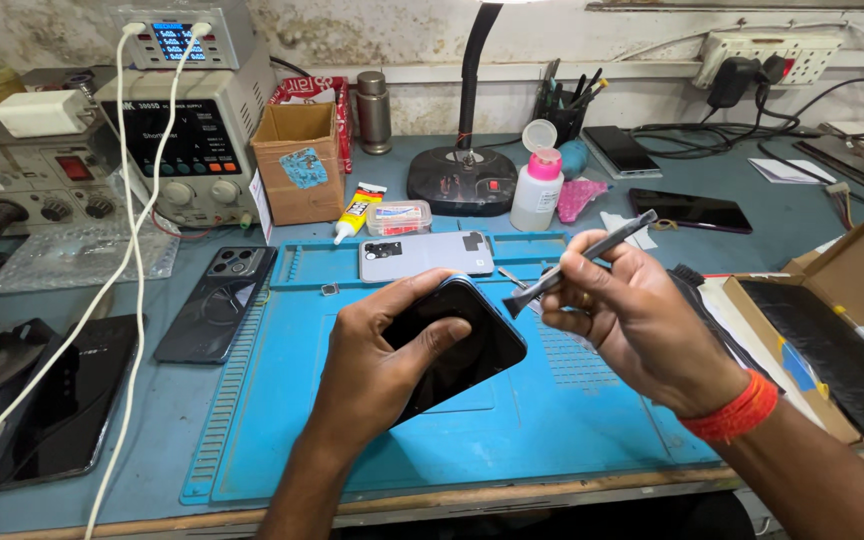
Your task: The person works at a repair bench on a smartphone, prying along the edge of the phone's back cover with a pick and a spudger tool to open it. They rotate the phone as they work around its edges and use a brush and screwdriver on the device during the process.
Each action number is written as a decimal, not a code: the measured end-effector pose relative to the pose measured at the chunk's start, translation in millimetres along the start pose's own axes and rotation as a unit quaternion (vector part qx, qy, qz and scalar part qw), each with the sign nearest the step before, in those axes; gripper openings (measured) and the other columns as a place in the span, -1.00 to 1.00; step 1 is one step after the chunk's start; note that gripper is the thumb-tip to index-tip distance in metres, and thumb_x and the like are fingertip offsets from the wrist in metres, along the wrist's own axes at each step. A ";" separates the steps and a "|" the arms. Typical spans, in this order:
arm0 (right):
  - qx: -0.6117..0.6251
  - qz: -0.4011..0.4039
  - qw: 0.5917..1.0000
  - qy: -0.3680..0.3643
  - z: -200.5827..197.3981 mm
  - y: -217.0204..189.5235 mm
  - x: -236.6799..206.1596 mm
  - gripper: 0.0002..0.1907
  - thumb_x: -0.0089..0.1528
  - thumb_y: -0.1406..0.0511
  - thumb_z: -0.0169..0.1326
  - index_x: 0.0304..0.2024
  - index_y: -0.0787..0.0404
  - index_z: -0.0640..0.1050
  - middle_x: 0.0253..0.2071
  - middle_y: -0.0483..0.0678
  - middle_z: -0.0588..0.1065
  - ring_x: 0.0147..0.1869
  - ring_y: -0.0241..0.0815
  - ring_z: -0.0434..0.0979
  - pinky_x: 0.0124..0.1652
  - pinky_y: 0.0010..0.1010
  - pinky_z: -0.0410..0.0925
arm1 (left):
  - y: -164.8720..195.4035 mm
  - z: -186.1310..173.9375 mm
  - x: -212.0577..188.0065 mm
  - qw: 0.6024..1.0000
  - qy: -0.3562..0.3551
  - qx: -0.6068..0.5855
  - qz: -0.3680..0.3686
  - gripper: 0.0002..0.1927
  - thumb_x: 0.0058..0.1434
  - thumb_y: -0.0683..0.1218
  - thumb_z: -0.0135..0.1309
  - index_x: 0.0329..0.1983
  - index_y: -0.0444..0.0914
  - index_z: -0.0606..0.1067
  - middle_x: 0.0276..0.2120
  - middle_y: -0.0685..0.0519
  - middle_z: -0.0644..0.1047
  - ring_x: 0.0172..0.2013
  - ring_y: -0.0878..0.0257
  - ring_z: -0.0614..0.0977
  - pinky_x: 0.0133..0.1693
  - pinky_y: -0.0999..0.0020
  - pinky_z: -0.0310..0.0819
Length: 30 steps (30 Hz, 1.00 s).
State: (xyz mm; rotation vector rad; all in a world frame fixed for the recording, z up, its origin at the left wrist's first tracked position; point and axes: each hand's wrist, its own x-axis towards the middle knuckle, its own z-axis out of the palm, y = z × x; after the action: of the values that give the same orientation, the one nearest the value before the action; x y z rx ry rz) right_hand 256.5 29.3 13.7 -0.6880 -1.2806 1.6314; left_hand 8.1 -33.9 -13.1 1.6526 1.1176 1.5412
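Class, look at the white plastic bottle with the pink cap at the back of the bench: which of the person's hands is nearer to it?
Right. The right hand, holding a grey tool, is just below the white bottle with the pink cap; the left hand, gripping a black phone, sits lower and further left.

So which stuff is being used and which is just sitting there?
In use:
left hand holding the black phone
right hand holding the grey tool

Lying about:
grey phone back
glue tube
white bottle
cardboard box

Left hand cupped in grip; right hand pinching.
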 end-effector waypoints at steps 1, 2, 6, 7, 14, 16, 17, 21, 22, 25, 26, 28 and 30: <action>-0.003 0.001 1.000 -0.001 2.0 0.4 -2.8 -0.83 0.35 0.24 0.08 -0.13 0.15 0.40 -0.27 -0.10 0.53 -0.18 -0.26 0.59 -0.11 -0.33 0.49 | 0.1 -0.3 -0.4 1.000 0.000 -0.005 -0.003 -0.52 0.11 -0.14 0.32 0.13 -0.31 0.57 -0.14 0.01 0.72 -0.17 0.36 0.69 -0.09 0.43 0.60; -0.005 -0.004 1.000 -0.002 2.9 0.4 -4.8 -0.82 0.34 0.23 0.09 -0.12 0.15 0.40 -0.27 -0.09 0.53 -0.18 -0.25 0.59 -0.12 -0.32 0.48 | 0.0 -0.2 -0.5 1.000 0.000 -0.010 -0.007 -0.52 0.11 -0.14 0.32 0.13 -0.31 0.57 -0.15 0.01 0.72 -0.17 0.36 0.69 -0.09 0.43 0.60; -0.007 -0.014 1.000 -0.008 3.0 2.5 -7.5 -0.80 0.33 0.22 0.11 -0.11 0.15 0.40 -0.26 -0.09 0.54 -0.18 -0.25 0.58 -0.12 -0.32 0.48 | 0.2 -0.3 -0.6 1.000 0.001 -0.011 -0.002 -0.52 0.12 -0.14 0.32 0.13 -0.32 0.57 -0.14 0.02 0.72 -0.16 0.36 0.70 -0.08 0.43 0.60; -0.006 -0.014 1.000 -0.009 2.4 2.8 -7.7 -0.80 0.33 0.22 0.11 -0.11 0.15 0.40 -0.25 -0.09 0.53 -0.18 -0.24 0.58 -0.12 -0.31 0.47 | 0.3 -0.4 -0.5 1.000 -0.001 -0.009 0.001 -0.52 0.12 -0.14 0.32 0.13 -0.32 0.57 -0.14 0.02 0.72 -0.16 0.36 0.70 -0.08 0.43 0.60; -0.024 -0.020 0.999 -0.005 -0.3 -1.0 -6.4 -0.78 0.32 0.25 0.12 -0.08 0.18 0.41 -0.24 -0.07 0.54 -0.17 -0.22 0.60 -0.12 -0.29 0.50 | 2.9 -0.1 -0.9 1.000 -0.004 0.010 0.009 -0.52 0.12 -0.13 0.33 0.13 -0.30 0.57 -0.14 0.02 0.71 -0.18 0.35 0.69 -0.11 0.43 0.61; -0.031 -0.026 0.999 -0.010 0.5 -2.7 -6.0 -0.79 0.32 0.26 0.11 -0.08 0.20 0.41 -0.25 -0.06 0.55 -0.17 -0.22 0.60 -0.11 -0.28 0.51 | 3.7 -0.7 -1.3 1.000 -0.002 0.013 0.012 -0.52 0.12 -0.13 0.32 0.12 -0.30 0.57 -0.14 0.02 0.71 -0.17 0.36 0.70 -0.10 0.43 0.60; -0.042 -0.034 0.999 -0.007 0.9 -4.2 -6.1 -0.80 0.32 0.27 0.11 -0.09 0.20 0.41 -0.25 -0.05 0.55 -0.17 -0.21 0.61 -0.12 -0.27 0.52 | 4.2 -0.6 -1.4 1.000 -0.001 0.015 0.013 -0.53 0.12 -0.13 0.32 0.12 -0.30 0.57 -0.13 0.02 0.71 -0.16 0.36 0.70 -0.09 0.43 0.60; -0.079 -0.075 0.994 -0.014 4.9 -9.7 -9.2 -0.82 0.34 0.31 0.11 -0.09 0.26 0.42 -0.26 0.00 0.57 -0.18 -0.18 0.64 -0.14 -0.29 0.52 | 4.8 0.1 -1.7 1.000 -0.001 0.010 0.013 -0.53 0.12 -0.13 0.32 0.12 -0.30 0.57 -0.14 0.02 0.72 -0.17 0.35 0.70 -0.09 0.43 0.60; -0.087 -0.088 0.992 -0.021 6.2 -11.4 -10.4 -0.82 0.36 0.32 0.11 -0.09 0.29 0.42 -0.26 0.02 0.57 -0.18 -0.17 0.64 -0.14 -0.30 0.52 | 4.8 0.3 -1.6 1.000 -0.001 0.010 0.012 -0.53 0.12 -0.13 0.33 0.12 -0.30 0.57 -0.14 0.02 0.72 -0.17 0.35 0.70 -0.09 0.43 0.60; -0.165 -0.132 0.977 -0.008 9.9 -17.4 -13.9 -0.82 0.33 0.34 0.11 -0.11 0.30 0.41 -0.29 0.05 0.59 -0.20 -0.15 0.69 -0.16 -0.29 0.58 | 5.2 0.0 -2.2 1.000 0.000 0.011 0.011 -0.53 0.12 -0.13 0.33 0.11 -0.30 0.58 -0.14 0.03 0.72 -0.17 0.35 0.70 -0.10 0.43 0.60; -0.182 -0.139 0.973 -0.005 11.0 -19.5 -15.4 -0.82 0.32 0.34 0.11 -0.11 0.30 0.41 -0.28 0.06 0.59 -0.20 -0.15 0.70 -0.17 -0.31 0.58 | 5.3 0.1 -2.4 1.000 0.000 0.012 0.011 -0.53 0.12 -0.13 0.33 0.11 -0.30 0.58 -0.14 0.03 0.72 -0.17 0.35 0.70 -0.10 0.43 0.60; -0.214 -0.154 0.965 0.000 13.6 -22.7 -18.4 -0.82 0.32 0.35 0.10 -0.10 0.31 0.41 -0.28 0.06 0.60 -0.19 -0.16 0.71 -0.18 -0.36 0.60 | 5.7 -0.2 -2.4 1.000 0.001 0.009 0.014 -0.53 0.12 -0.13 0.33 0.12 -0.30 0.57 -0.15 0.03 0.72 -0.17 0.35 0.70 -0.09 0.43 0.60; -0.249 -0.165 0.954 0.008 16.3 -25.1 -21.1 -0.80 0.30 0.35 0.13 -0.12 0.32 0.42 -0.27 0.06 0.60 -0.19 -0.17 0.72 -0.18 -0.38 0.60 | 6.6 -0.1 -2.6 1.000 0.003 0.015 0.017 -0.53 0.12 -0.13 0.33 0.12 -0.30 0.57 -0.15 0.03 0.71 -0.18 0.35 0.70 -0.10 0.43 0.60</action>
State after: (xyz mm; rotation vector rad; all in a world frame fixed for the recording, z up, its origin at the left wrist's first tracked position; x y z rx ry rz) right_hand 259.5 4.2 40.2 -0.7320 -1.7151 1.0346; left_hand 9.3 -39.2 -8.6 1.6973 1.1255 1.5584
